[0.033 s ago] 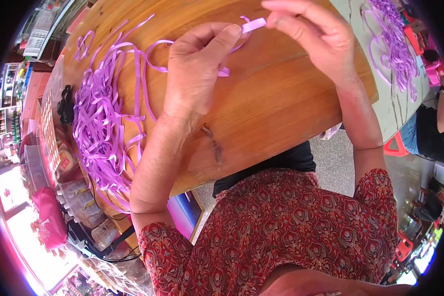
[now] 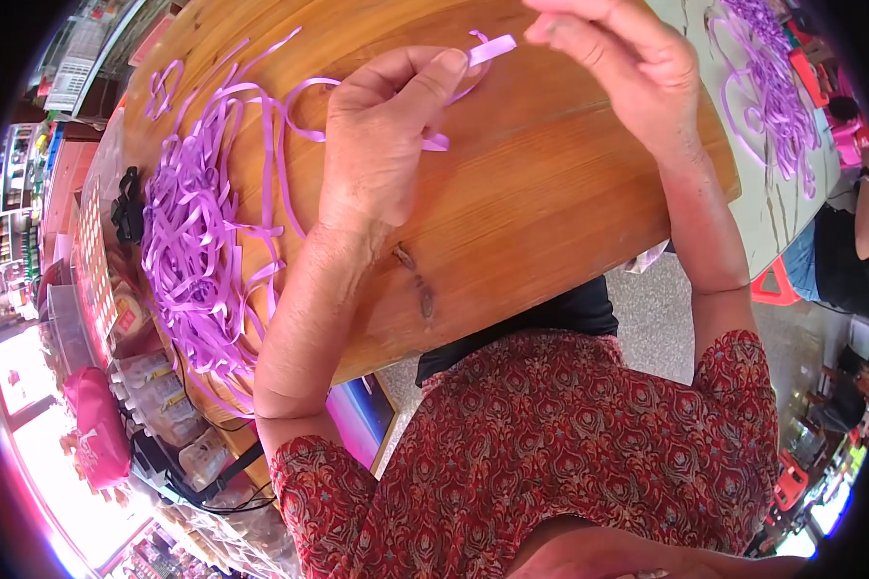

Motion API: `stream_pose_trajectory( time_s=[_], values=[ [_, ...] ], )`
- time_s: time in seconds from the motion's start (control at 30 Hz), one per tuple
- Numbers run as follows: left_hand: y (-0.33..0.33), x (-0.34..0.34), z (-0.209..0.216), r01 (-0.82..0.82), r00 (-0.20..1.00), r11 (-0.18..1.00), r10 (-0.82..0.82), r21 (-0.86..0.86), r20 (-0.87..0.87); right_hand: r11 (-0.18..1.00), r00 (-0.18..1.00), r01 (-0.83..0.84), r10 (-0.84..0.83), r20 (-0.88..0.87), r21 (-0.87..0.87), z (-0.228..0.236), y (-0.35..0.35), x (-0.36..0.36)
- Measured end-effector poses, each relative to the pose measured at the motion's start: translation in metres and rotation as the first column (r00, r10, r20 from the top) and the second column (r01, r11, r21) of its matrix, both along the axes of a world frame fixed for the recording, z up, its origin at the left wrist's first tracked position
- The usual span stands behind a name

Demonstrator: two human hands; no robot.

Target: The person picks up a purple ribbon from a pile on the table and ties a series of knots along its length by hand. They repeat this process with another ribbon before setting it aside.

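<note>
My left hand (image 2: 381,135) is closed, pinching a light purple satin ribbon (image 2: 493,49) between thumb and forefinger. A short, flat end of it sticks out past the thumb to the upper right, and loops of ribbon hang behind and below the fingers. Just right of that end, my right hand (image 2: 637,82) is raised with thumb and forefinger a little apart; no ribbon shows between them. On the left of the wooden table (image 2: 541,193) lies a big tangled heap of the same purple ribbon (image 2: 193,251), with loose strands running toward my left hand.
More purple ribbon (image 2: 777,116) lies on a pale table (image 2: 758,212) at the right. Clear plastic boxes (image 2: 154,386) and a pink pouch (image 2: 98,425) stand left of the wooden table. A red stool (image 2: 774,288) and another person (image 2: 840,251) are at the far right.
My right hand has moved slightly up and right, away from the ribbon end. My left hand has shifted a touch to the left with the ribbon still pinched.
</note>
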State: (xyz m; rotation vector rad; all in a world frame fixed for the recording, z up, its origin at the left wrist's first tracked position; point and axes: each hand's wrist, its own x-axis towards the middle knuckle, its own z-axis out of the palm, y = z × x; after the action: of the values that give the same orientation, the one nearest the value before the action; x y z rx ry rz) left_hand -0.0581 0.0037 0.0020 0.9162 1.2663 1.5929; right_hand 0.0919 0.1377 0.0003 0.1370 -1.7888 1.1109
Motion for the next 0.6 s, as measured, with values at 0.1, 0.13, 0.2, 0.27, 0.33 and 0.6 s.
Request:
stream_pose_trajectory(
  time_s=[0.1, 0.13, 0.2, 0.27, 0.33, 0.6],
  values=[
    [-0.007, -0.004, -0.007, 0.020, 0.999, 1.000, -0.020, -0.007, 0.046, 0.996, 0.997, 0.066, -0.063, 0.050, -0.060, 0.027, -0.021, 0.010],
    [-0.008, -0.003, -0.008, 0.000, 1.000, 1.000, 0.000, -0.019, 0.027, 0.897, 0.776, 0.440, -0.402, 0.487, 0.040, 0.040, -0.032, 0.017],
    [-0.008, -0.001, -0.009, -0.013, 1.000, 0.999, 0.013, -0.029, 0.010, 0.897, 0.833, 0.355, -0.432, 0.346, 0.263, 0.038, -0.034, 0.015],
    [-0.009, -0.001, -0.008, -0.028, 0.999, 0.999, 0.027, -0.044, -0.026, 0.834, 0.891, 0.272, -0.406, 0.202, 0.479, 0.035, -0.036, 0.012],
    [-0.009, 0.001, -0.006, -0.035, 0.999, 0.999, 0.035, -0.037, -0.019, 0.749, 0.860, 0.279, -0.473, 0.190, 0.602, 0.033, -0.037, 0.010],
    [-0.013, 0.000, -0.003, -0.008, 0.998, 1.000, 0.006, -0.030, -0.069, 0.821, 0.830, 0.284, -0.469, 0.302, 0.494, 0.028, -0.040, 0.007]
  ],
)
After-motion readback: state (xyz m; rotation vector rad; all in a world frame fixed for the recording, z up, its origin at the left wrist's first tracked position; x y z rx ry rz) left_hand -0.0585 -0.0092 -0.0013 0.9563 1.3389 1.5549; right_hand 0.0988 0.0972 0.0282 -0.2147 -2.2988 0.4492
